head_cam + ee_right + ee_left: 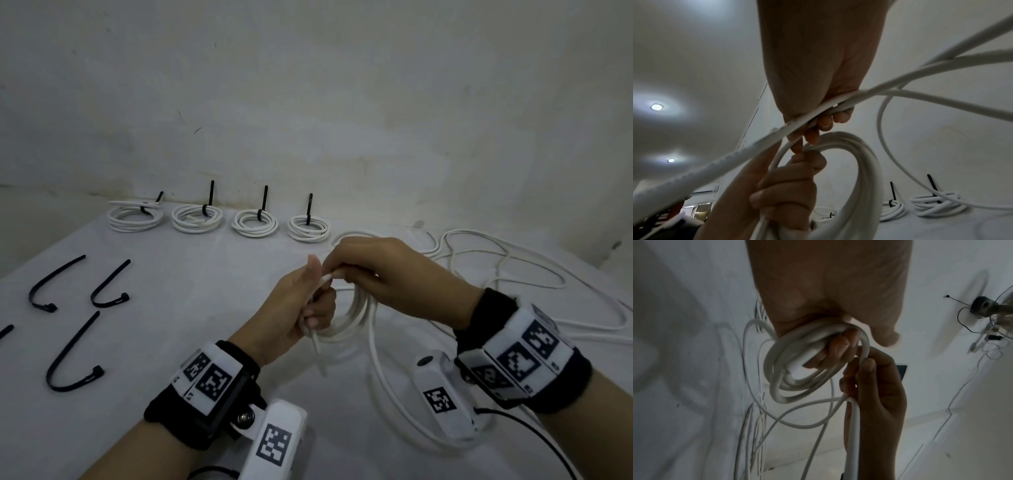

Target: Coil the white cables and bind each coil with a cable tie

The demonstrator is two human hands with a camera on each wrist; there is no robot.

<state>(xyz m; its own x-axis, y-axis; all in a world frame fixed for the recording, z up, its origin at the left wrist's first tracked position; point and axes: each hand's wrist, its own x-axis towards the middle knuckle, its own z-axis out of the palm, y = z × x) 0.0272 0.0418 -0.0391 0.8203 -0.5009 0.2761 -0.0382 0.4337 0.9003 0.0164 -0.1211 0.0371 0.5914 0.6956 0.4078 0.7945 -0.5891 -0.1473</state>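
Note:
A partly wound white cable coil [359, 317] hangs in the air over the middle of the table. My left hand [301, 308] grips its left side with curled fingers [838, 345], and a white plug end pokes out below the fist. My right hand [380, 274] pinches the free strand [869, 95] at the top of the coil, right against the left thumb. From there the strand [387, 387] loops down across the table in front of me. In the right wrist view the left fist [789, 186] holds the coil [865, 162] upright.
Several bound coils [197, 219] with black ties sticking up line the back edge by the wall. Loose black cable ties [68, 356] lie at the left. More loose white cable [513, 260] sprawls at the right. The table [191, 301] has a white cover.

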